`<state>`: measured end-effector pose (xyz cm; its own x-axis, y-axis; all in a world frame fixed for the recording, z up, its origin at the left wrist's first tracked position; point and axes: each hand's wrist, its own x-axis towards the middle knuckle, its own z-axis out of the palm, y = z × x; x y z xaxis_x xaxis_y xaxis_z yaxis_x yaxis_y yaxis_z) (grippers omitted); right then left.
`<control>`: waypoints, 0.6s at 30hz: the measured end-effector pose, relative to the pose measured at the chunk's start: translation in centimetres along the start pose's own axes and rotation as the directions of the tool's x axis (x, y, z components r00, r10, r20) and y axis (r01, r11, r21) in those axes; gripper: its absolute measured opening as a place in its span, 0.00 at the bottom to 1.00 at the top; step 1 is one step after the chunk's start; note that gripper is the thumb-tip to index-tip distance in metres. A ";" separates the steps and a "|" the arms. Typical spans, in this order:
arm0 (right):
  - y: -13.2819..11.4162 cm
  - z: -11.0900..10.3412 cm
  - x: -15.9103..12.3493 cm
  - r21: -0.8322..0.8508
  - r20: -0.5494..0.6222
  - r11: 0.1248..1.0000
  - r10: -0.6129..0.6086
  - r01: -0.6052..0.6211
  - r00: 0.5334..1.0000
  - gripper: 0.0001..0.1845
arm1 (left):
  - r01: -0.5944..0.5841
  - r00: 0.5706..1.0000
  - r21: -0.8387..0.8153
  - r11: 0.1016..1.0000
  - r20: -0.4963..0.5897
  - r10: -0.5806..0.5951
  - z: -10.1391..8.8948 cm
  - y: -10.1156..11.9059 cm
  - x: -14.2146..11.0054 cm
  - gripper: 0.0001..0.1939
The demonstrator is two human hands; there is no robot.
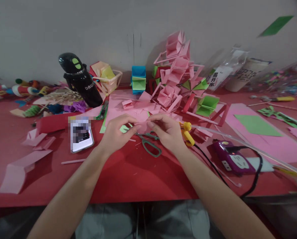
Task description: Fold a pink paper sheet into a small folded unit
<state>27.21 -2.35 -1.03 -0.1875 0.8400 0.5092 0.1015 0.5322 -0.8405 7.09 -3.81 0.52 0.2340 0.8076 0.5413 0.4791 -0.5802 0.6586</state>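
Between my two hands is a small piece of pink paper, pinched at its left edge by my left hand and at its right edge by my right hand. Thumb and forefinger are closed together on each side. Just below the paper, scissors with grey-green handles lie on the red tabletop, their blades partly hidden. To the right of my right hand rests a yellow hot glue gun with a black cord. Pink paper scraps and sheets spread out behind my hands.
Behind stands a pile of folded pink paper boxes. At left are a phone, a leaning black bottle and a green cutter. A purple device with a cable, a clear bottle and a cup occupy the right.
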 end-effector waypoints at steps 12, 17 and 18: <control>0.0 0.1 0.0 0.068 0.015 0.996 -0.050 0.049 0.999 0.04 | -0.122 0.987 0.075 0.990 -0.099 0.129 0.0 -0.2 0.0 0.02; 0.0 0.1 0.1 0.011 0.004 0.998 -0.067 0.067 0.998 0.02 | -0.072 0.994 0.039 0.997 -0.077 0.075 0.1 -0.2 0.0 0.04; 0.0 0.1 0.1 0.002 0.003 0.997 -0.073 0.073 0.997 0.02 | -0.060 0.995 0.029 0.998 -0.074 0.062 0.1 -0.2 0.0 0.04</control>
<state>27.13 -2.30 -0.96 -0.1973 0.7987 0.5685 0.0860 0.5917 -0.8015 7.05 -3.71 0.33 0.2003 0.7600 0.6182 0.4889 -0.6244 0.6092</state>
